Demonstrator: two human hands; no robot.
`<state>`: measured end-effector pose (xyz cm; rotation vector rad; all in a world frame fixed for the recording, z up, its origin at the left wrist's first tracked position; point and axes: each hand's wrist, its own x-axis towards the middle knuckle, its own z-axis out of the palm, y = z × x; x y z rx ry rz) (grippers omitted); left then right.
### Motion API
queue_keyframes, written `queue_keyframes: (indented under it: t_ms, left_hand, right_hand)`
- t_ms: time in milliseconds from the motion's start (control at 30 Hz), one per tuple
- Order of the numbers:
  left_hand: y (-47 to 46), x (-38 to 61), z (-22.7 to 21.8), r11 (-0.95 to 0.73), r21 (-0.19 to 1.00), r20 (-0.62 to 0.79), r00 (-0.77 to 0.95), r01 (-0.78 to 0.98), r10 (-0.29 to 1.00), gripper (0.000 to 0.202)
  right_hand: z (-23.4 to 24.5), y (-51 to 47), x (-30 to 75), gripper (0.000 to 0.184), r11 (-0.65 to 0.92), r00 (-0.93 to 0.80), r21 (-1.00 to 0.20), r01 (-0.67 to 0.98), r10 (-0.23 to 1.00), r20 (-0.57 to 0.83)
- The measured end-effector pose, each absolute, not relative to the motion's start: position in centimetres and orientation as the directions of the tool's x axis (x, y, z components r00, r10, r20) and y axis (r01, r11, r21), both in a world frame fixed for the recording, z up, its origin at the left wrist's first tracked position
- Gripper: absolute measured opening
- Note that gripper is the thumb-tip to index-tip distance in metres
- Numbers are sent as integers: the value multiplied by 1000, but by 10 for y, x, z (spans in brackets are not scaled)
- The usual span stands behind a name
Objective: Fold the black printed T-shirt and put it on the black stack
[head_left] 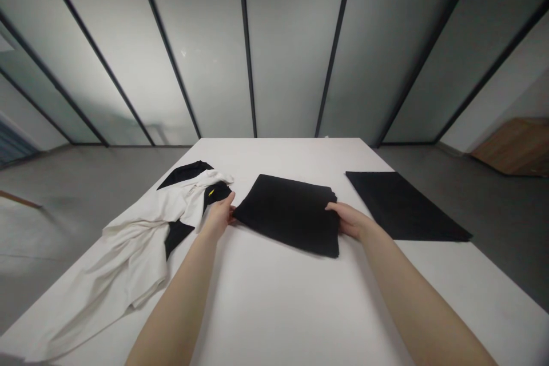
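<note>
A black folded cloth (291, 211), perhaps a garment, spans the space between my hands over the middle of the white table (266, 309). My left hand (219, 216) is closed on its left corner, with the fingertips partly hidden. At the right edge, my right hand (346, 218) grips the cloth, thumb on top and the other fingers underneath. Several layers show along that right edge, and the near edge seems slightly raised. Just left of my left hand lies a crumpled white garment (137, 240) over a black garment (186, 171) that has a small yellow mark.
A flat black folded piece (405, 206) lies at the table's right side, reaching its edge. Frosted glass panels (287, 51) with dark frames stand behind the table. A wooden piece (514, 146) is at the far right, and grey floor surrounds the table.
</note>
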<state>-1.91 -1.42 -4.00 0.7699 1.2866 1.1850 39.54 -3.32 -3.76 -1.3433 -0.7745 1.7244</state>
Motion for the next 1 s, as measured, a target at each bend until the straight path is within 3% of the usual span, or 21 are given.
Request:
queue_keyframes:
  t_ms: [167,267,367,433,500,700,833,1000]
  left_hand:
    - [-30,-3,-29,264,955,-228,-230,137,946,48]
    - [-38,-2,-22,246,944,-217,-148,219,965,52]
    - [-44,-23,-14,317,925,-341,84,211,936,56]
    - [-48,-41,-10,396,895,-444,316,205,839,66]
    - [-52,-55,-7,471,872,-479,441,136,759,77]
    - [-52,-49,-4,473,866,-376,415,-161,829,90]
    - [-49,-38,-3,435,883,-346,381,-176,857,83]
    - [-47,-39,-8,400,915,-354,363,-57,862,62]
  right_hand:
    - [-29,-38,394,30,-507,-135,-842,-183,861,-490]
    - [-25,-40,388,27,-462,-110,-869,-179,887,-449]
    - [-25,-43,392,30,-457,-141,-878,-145,888,-438]
    - [-25,-46,399,36,-483,-241,-868,-114,862,-447]
    - [-25,-48,405,36,-505,-339,-857,-99,827,-448]
    - [-23,-51,400,32,-588,-353,-785,-193,788,-504]
    - [-20,-49,386,29,-639,-319,-704,-310,767,-556]
    - [-17,-50,377,34,-678,-366,-627,-384,735,-571]
